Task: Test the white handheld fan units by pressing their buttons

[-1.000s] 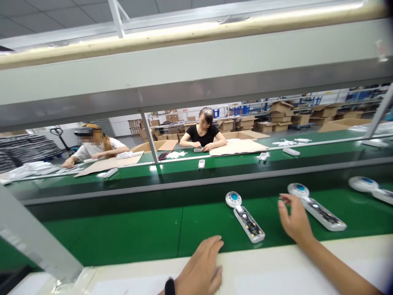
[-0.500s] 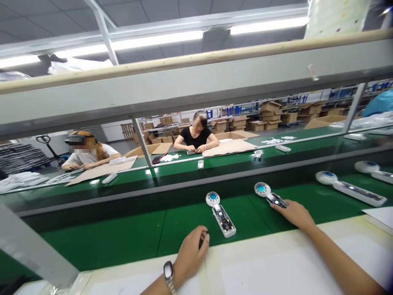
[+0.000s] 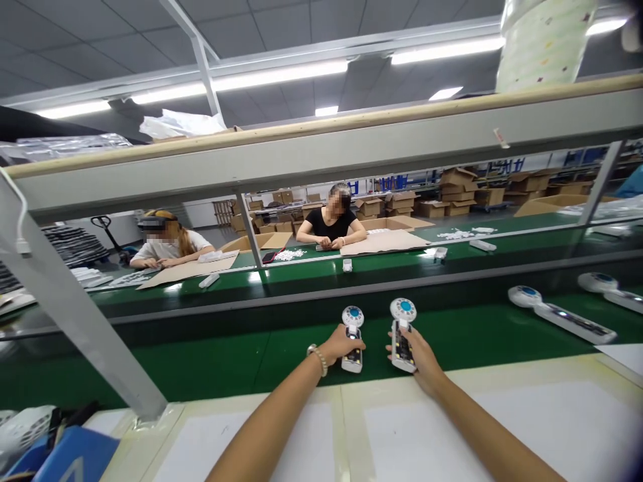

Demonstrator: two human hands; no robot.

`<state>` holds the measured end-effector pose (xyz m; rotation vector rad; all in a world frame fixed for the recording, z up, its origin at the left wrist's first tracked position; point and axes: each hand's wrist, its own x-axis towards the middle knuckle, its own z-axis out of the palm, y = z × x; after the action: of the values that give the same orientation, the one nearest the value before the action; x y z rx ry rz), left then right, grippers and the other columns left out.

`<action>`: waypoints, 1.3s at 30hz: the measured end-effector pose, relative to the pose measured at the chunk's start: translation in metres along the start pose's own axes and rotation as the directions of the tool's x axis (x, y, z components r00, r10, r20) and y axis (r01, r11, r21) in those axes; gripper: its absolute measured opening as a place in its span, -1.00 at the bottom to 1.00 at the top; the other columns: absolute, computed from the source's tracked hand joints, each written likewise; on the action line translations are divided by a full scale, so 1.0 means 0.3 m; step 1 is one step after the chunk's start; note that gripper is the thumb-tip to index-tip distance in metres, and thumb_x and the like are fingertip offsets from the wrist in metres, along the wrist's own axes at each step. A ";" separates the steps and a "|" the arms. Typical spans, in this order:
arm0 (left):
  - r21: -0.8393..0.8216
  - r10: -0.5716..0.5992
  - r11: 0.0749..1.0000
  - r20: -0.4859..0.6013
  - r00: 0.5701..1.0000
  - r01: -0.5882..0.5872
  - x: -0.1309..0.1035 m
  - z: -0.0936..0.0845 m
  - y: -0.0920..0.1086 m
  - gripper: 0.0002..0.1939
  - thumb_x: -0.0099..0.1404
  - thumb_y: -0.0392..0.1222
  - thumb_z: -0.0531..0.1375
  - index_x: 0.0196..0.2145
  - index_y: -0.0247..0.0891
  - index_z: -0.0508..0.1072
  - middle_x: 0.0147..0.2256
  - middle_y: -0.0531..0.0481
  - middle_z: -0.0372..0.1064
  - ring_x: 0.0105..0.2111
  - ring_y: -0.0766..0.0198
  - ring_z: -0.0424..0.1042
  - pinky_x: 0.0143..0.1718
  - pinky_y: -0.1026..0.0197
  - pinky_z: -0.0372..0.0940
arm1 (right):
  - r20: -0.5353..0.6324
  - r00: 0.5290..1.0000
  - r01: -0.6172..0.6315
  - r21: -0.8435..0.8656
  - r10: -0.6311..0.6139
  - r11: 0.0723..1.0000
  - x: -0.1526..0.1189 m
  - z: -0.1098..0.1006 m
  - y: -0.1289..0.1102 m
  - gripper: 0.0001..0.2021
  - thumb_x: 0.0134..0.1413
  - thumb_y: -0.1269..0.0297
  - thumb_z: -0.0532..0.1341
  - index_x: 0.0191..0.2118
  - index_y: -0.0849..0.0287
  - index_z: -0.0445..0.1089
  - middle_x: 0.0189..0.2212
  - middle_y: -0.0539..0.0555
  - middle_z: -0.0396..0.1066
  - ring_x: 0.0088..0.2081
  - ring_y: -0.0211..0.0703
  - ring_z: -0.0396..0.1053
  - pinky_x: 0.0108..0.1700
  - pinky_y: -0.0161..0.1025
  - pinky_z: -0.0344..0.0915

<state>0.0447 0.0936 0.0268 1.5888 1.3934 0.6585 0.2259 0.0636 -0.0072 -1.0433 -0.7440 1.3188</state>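
Your left hand [image 3: 337,345], empty moments ago, now clasps left device [image 3: 353,331] by handle, just below centre frame. Your right hand [image 3: 422,355] grips right device [image 3: 401,345], drawn closer alongside. Both hands now occupied over green belt [image 3: 216,368].

Above the long wood-edged white shelf [image 3: 321,152] are white tube lights [image 3: 281,75] and grey ceiling panels [image 3: 289,33]; beyond it, brown cardboard boxes [image 3: 458,194].
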 end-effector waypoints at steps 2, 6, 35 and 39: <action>-0.182 -0.021 0.983 0.026 0.999 0.026 -0.047 -0.040 -0.031 -0.58 0.02 -0.23 0.24 -0.23 -0.31 0.11 -0.33 -0.07 0.33 -0.35 0.13 0.45 -0.39 0.18 0.34 | 0.073 0.996 -0.058 0.053 0.054 0.997 -0.037 0.030 0.010 -0.67 -0.06 0.21 0.19 -0.12 0.08 0.21 -0.28 0.04 0.46 -0.42 -0.07 0.49 -0.44 -0.13 0.44; -0.466 -0.024 0.885 0.003 1.000 0.022 -0.144 -0.092 -0.093 -0.58 0.10 -0.08 0.22 -0.18 -0.19 0.07 -0.20 -0.06 0.29 -0.38 0.23 0.46 -0.40 0.13 0.39 | 0.210 0.967 -0.171 0.100 0.147 0.980 -0.089 0.087 0.034 -0.70 -0.10 0.35 0.23 -0.15 0.15 0.28 -0.26 0.12 0.49 -0.29 -0.02 0.49 -0.29 -0.14 0.43; -0.757 0.027 0.646 0.155 0.988 0.101 -0.229 -0.086 -0.154 -0.56 -0.11 -0.44 0.23 -0.25 -0.29 0.20 -0.29 -0.06 0.30 -0.24 0.09 0.41 -0.27 0.14 0.25 | 0.497 0.827 -0.275 -0.050 0.263 0.960 -0.091 0.106 0.035 -0.56 -0.09 0.41 0.25 -0.02 0.10 0.22 -0.24 0.09 0.46 -0.03 0.01 0.33 -0.11 -0.14 0.25; -0.736 0.035 0.670 0.159 0.987 0.095 -0.231 -0.089 -0.149 -0.56 -0.10 -0.41 0.25 -0.24 -0.29 0.21 -0.27 -0.09 0.29 -0.27 0.09 0.40 -0.29 0.11 0.25 | 0.482 0.833 -0.266 -0.081 0.271 0.961 -0.093 0.110 0.032 -0.53 -0.11 0.37 0.26 -0.02 0.10 0.19 -0.26 0.10 0.46 -0.13 0.01 0.40 -0.19 -0.13 0.28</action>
<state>-0.0151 0.0328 0.0112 0.9175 0.8393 0.9113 0.1883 0.0415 0.0002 -0.8439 -1.0060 1.8661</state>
